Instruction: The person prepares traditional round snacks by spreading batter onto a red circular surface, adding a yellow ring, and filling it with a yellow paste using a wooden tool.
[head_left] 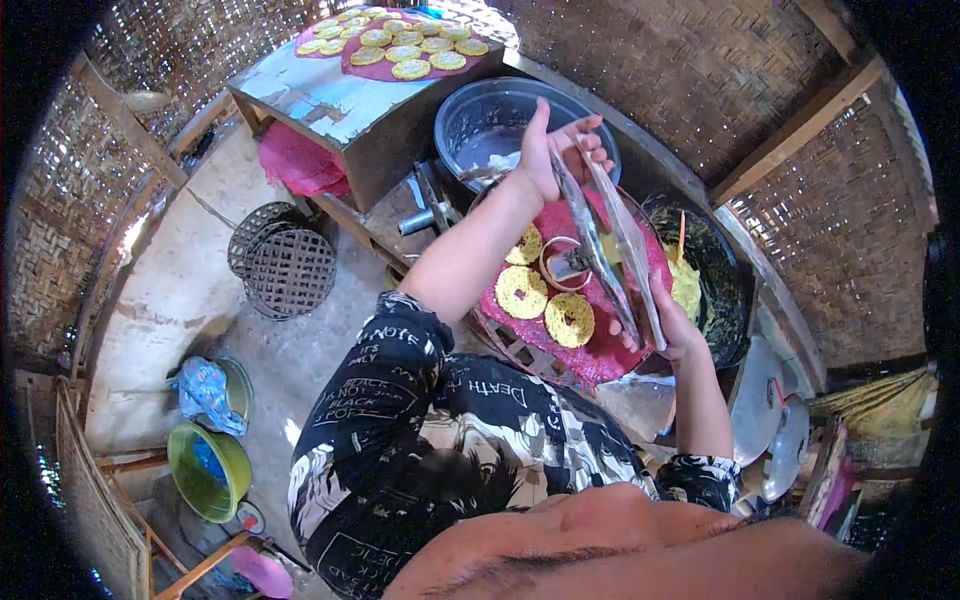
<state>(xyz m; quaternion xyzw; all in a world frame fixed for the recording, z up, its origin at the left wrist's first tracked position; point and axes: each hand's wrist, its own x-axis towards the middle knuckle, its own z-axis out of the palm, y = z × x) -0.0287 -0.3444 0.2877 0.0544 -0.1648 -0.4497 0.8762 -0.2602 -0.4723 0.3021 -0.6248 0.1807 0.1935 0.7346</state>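
Note:
My left hand [560, 150] is at the upper ends of two long, flat, worn sticks [622, 235], thumb raised apart and fingers bent around them. Around their lower ends my right hand [678, 325] is closed. The sticks slant over a round work surface covered by a pink mesh sheet [505, 305]. Yellow strand-like dough rounds, such as this dough round [521, 293] with a hole in its middle, lie on the mesh. Beside the sticks is a pale ring [549, 280] with a grey piece [568, 265] inside it, partly hidden.
A black basin [735, 300] at the right holds yellow dough [686, 285]. A large grey tub [465, 110] stands behind. Several dough rounds [410, 69] cover pink sheets on a far-left table [300, 100]. Baskets [290, 270] and a green basin [225, 470] sit on the floor.

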